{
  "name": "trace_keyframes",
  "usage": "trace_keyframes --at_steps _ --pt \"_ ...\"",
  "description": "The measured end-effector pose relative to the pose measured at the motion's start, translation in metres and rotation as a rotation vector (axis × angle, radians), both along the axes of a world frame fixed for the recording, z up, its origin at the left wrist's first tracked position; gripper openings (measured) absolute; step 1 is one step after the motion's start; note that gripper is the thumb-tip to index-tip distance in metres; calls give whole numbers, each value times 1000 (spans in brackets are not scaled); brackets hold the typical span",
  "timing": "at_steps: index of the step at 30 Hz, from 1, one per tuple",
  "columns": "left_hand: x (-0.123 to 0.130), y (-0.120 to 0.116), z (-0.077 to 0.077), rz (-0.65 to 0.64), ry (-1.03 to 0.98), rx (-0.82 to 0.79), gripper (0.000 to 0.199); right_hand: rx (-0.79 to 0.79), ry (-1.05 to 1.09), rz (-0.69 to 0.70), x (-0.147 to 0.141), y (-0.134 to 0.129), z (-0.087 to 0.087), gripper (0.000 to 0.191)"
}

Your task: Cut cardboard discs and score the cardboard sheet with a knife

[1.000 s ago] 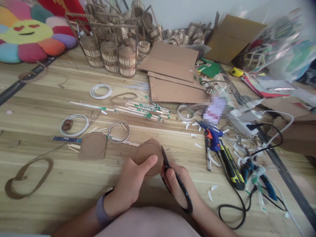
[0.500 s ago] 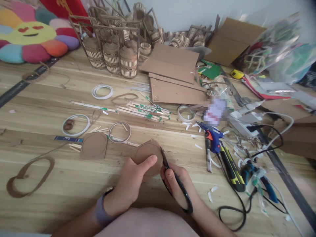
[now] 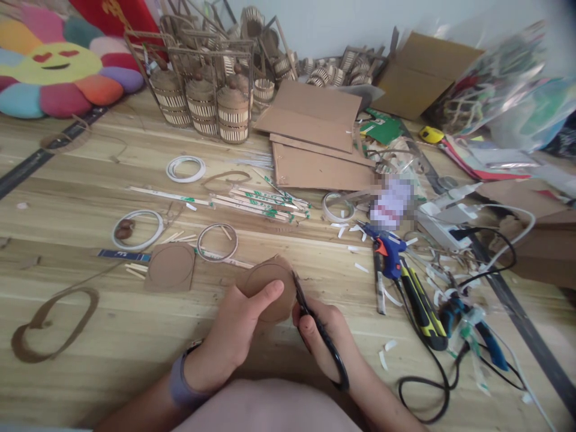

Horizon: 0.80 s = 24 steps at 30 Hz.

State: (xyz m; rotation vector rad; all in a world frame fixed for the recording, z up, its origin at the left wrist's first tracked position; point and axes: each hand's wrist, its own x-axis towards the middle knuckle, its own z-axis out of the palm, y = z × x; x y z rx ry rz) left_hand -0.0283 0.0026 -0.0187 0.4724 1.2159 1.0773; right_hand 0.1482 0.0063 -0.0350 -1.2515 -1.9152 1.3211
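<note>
My left hand (image 3: 240,321) is closed on a piece of brown cardboard (image 3: 270,282) with a drawn circle, the thumb lying across its face. In my right hand (image 3: 321,336) is a pair of black-handled scissors (image 3: 330,348). Their blades meet the right edge of the cardboard, along the curve. Left of my hands lies another cardboard square (image 3: 171,267) with a circle marked on it. Beside that square are a ring of tape (image 3: 218,242) and some short wooden sticks (image 3: 135,271).
Wrapped chopsticks (image 3: 261,203) and large cardboard sheets (image 3: 310,120) lie ahead. To the right are a blue glue gun (image 3: 389,249), a yellow-black utility knife (image 3: 423,306), pliers (image 3: 477,330), cables and a power strip (image 3: 443,225). Small lidded bamboo baskets (image 3: 202,105) stand at the back.
The scissors have closed a little, with the handles drawn nearer together. The cardboard and my left hand have shifted only slightly.
</note>
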Motion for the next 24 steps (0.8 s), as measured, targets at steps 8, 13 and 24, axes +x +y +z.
trace_keyframes --at_steps 8,13,24 --pt "3 -1 -2 -12 74 7 38 -61 43 42 3 6 6 76" --pt "3 -1 2 -36 103 37 33 -77 21 53 6 6 6 78" --pt "5 -2 -3 -37 12 -30 38 -80 13 80 8 8 7 83"
